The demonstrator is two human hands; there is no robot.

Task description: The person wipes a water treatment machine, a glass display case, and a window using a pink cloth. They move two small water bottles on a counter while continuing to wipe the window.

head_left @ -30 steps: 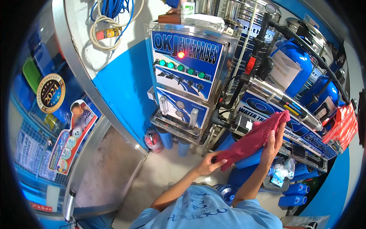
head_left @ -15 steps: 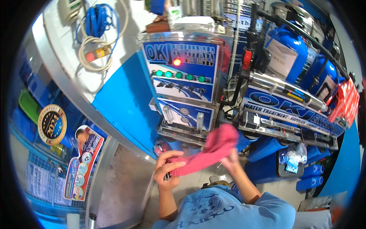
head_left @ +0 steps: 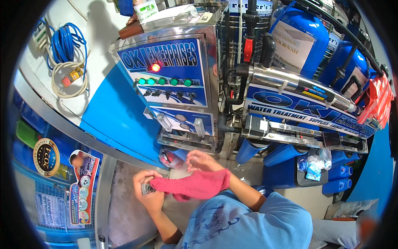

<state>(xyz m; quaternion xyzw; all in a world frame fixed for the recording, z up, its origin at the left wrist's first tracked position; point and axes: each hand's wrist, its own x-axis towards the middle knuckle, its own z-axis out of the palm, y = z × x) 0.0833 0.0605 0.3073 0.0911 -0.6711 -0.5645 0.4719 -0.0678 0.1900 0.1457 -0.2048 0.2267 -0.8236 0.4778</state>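
Note:
A dark pink cloth (head_left: pixel 192 185) with a fuzzy, towel-like surface stretches sideways in front of me. My left hand (head_left: pixel 146 186) is closed around its left end. A small grey-black thing (head_left: pixel 146 189) also shows in that grip, too little of it visible to name. Just beyond the cloth is my right hand (head_left: pixel 202 161), its fingers loosely bent and apart, with nothing seen in them. The cloth's right end lies against my right forearm, partly covering it.
Ahead stands a metal-framed control panel (head_left: pixel 166 70) with lit buttons. Right of it are blue tanks (head_left: pixel 304 33), a steel tube (head_left: pixel 290 81) and blue filter housings (head_left: pixel 251 151). A glass-fronted cabinet (head_left: pixel 45 199) is at left; a clear-and-red container (head_left: pixel 172 159) sits below the panel.
My right hand has come off the cloth's right end and moved left, beyond the cloth. The cloth has dropped lower and leftward with my left hand. The view has shifted too.

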